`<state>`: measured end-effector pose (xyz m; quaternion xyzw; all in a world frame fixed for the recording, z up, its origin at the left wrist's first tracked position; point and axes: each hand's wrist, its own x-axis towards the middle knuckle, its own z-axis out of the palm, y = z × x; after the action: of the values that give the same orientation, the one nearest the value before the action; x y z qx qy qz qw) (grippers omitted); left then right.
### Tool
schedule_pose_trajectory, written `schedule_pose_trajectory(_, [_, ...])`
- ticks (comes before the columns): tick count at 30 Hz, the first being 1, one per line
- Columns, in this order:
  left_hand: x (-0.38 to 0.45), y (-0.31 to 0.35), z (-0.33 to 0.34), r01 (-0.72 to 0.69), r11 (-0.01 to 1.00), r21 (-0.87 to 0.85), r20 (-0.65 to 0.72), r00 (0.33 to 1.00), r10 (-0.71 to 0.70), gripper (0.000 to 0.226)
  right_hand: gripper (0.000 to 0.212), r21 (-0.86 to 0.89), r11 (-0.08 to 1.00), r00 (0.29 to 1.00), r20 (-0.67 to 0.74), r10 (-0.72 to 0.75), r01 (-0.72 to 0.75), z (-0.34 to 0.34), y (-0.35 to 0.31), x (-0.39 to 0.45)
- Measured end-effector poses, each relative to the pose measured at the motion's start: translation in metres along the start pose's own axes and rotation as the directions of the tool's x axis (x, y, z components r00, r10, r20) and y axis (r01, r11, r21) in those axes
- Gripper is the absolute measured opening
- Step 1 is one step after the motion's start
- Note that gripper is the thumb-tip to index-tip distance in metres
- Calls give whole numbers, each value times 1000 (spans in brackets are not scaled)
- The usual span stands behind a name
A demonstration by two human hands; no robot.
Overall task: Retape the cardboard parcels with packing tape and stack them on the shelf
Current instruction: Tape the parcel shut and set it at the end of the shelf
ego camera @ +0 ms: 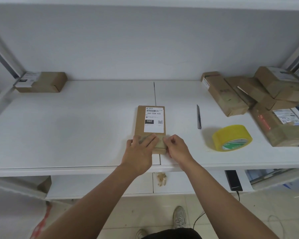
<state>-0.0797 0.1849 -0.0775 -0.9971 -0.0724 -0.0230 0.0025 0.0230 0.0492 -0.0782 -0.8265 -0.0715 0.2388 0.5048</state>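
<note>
The parcel [151, 125] lies flat near the front edge of the shelf [76, 135], its long axis running away from the person, label end toward the wall. The left hand [138, 152] lies open and flat on the near end, pressing a tape strip [158, 141]; the right hand [176, 149] pinches the strip at the parcel's right edge. The tape could crease or trap air if smoothed unevenly, and a hard push could slide the light parcel off the near edge. The tape roll [231, 138] and knife [199, 117] lie to the right, apart from the parcel.
</note>
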Motion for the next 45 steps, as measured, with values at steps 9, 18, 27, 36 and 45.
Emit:
schedule_pose_trajectory(9, [0,8,-4,34,999,-31,42,999,-33,60,24,-453,821,879,-146,-453,348,12,1,-6])
schedule_pose_trajectory(18, [7,21,8,131,991,-4,53,990,-130,57,46,-642,592,786,26,-618,487,14,15,-5])
schedule_pose_trajectory(27, [8,23,11,171,985,32,74,982,-173,69,55,-703,491,789,162,-593,514,8,29,-9])
schedule_pose_trajectory(36, [8,15,10,135,989,55,88,986,-140,65,87,-697,532,845,208,-492,481,13,31,-8])
schedule_pose_trajectory(45, [1,8,11,153,988,-4,102,983,-152,58,65,-645,600,862,195,-468,472,13,21,-12])
